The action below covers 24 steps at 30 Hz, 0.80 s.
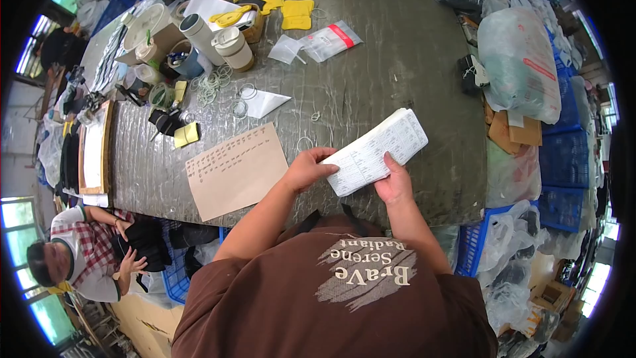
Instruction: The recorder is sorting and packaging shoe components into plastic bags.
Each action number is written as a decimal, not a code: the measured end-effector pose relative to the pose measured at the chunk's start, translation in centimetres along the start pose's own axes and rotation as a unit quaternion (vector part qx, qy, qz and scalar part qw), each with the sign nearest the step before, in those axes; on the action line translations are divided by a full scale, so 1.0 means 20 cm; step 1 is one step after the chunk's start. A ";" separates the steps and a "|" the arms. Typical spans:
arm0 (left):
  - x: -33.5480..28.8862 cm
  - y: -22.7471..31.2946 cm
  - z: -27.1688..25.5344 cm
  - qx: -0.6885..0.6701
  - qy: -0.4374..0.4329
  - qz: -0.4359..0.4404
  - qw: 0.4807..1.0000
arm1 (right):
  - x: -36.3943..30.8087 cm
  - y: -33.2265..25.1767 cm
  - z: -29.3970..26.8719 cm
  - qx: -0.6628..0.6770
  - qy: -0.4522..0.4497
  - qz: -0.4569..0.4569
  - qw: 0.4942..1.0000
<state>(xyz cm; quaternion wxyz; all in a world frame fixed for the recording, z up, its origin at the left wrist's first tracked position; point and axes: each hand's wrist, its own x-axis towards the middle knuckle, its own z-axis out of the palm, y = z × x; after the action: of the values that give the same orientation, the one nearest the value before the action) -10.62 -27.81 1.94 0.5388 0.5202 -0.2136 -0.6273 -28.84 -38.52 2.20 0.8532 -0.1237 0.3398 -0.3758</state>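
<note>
Both my hands hold a thick white notepad [376,151] tilted above the near edge of the table. Its top page is ruled and covered in handwriting. My left hand [310,168] grips its left end, thumb on the page and fingers underneath. My right hand [395,183] pinches the lower right edge, thumb on top, its other fingers hidden below. A brown sheet of paper [240,182] with rows of handwritten marks lies flat beside my left forearm. Just beyond the pad is a thin loose rubber band [304,142].
Cups and tubs crowd the far left, with a lidded cup [233,50], rubber bands [212,85] and yellow sticky notes [187,134]. A plastic bag [331,41] lies further back. Blue crates [563,159] and a stuffed bag [520,63] line the right. A co-worker [86,245] sits at left.
</note>
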 end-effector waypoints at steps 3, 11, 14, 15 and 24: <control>0.00 0.03 -0.01 0.021 -0.009 0.008 1.000 | -0.03 -0.02 0.03 -0.014 -0.040 -0.019 0.999; 0.02 0.11 -0.01 0.042 0.003 0.009 0.999 | -0.06 -0.05 0.04 0.016 -0.071 -0.011 0.997; 0.03 0.12 -0.01 0.068 0.005 0.008 0.998 | -0.06 -0.05 0.04 0.016 -0.071 -0.020 0.997; 0.03 0.12 -0.01 0.075 0.003 0.010 0.997 | -0.07 -0.06 0.04 0.016 -0.063 -0.018 0.998; 0.07 0.03 0.02 0.041 -0.102 -0.003 0.994 | -0.03 -0.23 0.14 -0.244 -0.056 -0.052 0.967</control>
<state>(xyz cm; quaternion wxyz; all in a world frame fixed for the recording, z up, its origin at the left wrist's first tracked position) -10.52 -29.33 2.11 0.4900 0.4761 -0.2915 -0.6696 -29.79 -41.36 6.57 0.7942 -0.3667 0.3661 -0.3175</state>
